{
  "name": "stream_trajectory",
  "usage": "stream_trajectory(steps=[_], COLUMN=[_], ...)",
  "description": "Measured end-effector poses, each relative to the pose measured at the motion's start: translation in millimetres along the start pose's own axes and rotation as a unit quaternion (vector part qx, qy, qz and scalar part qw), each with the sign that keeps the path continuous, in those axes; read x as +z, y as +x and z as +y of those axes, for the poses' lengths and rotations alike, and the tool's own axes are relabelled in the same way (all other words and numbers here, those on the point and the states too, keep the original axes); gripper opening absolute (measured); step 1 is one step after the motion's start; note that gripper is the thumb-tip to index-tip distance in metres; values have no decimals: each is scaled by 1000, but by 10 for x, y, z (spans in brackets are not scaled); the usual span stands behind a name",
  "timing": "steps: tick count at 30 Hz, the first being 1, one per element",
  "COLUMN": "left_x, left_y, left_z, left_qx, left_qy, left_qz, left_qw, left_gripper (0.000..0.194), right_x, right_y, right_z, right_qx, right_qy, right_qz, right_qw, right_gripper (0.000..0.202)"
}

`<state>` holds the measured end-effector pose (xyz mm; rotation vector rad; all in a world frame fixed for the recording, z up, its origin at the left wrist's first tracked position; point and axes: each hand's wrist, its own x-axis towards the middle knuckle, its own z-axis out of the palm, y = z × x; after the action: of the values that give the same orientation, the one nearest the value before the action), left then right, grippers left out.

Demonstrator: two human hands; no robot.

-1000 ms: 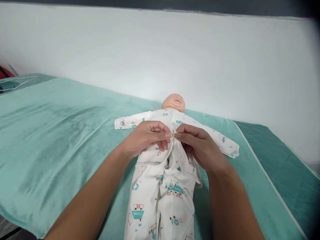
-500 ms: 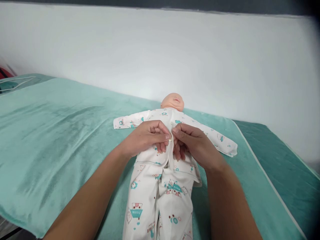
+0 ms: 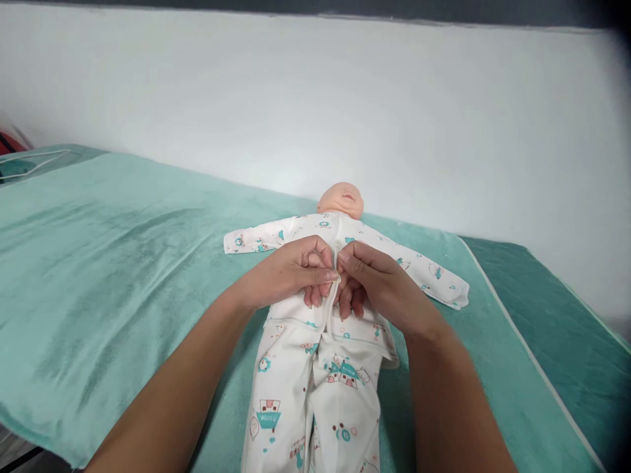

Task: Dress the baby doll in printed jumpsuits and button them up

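A baby doll (image 3: 341, 200) lies on its back, head away from me, arms spread. It wears a white printed baby shirt (image 3: 296, 307) and matching trousers (image 3: 276, 387). At the shirt's front opening, my left hand (image 3: 300, 270) pinches one edge between thumb and fingers. My right hand (image 3: 372, 276) pinches the facing edge just beside it, with the fingertips of both hands nearly touching. Whatever fastener lies between the fingertips is mostly hidden. The shirt's lower hem hangs loose over the top of the trousers.
A light green plush blanket (image 3: 123, 263) spreads under the doll. To the right, a darker green cloth (image 3: 557, 309) shows beyond its pale edge. A white wall (image 3: 315, 105) rises behind. White cord-like strips (image 3: 34, 164) lie at the far left.
My fingertips have drawn slightly closer together, bringing the two shirt edges nearer each other. The small fastener glimpsed by my left thumb is now mostly covered. The doll has stayed in place.
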<state>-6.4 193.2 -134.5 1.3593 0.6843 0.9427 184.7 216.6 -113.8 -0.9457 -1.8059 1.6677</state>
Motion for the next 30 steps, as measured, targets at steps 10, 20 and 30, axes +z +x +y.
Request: stream_trajectory(steps=[10, 20, 30], left_x=[44, 124, 1], left_y=[-39, -60, -88], left_z=[51, 78, 142], left_qx=[-24, -41, -96], left_qy=[76, 119, 37], left_qz=[0, 43, 36], left_qw=[997, 991, 994], left_gripper=[17, 26, 9], right_x=[30, 47, 30], right_y=[6, 13, 7], right_z=[-18, 0, -14], right_qx=[3, 5, 18], right_qy=[-21, -20, 4], right_qz=[15, 33, 16], right_qw=[1000, 999, 1000], right_gripper=[35, 32, 29])
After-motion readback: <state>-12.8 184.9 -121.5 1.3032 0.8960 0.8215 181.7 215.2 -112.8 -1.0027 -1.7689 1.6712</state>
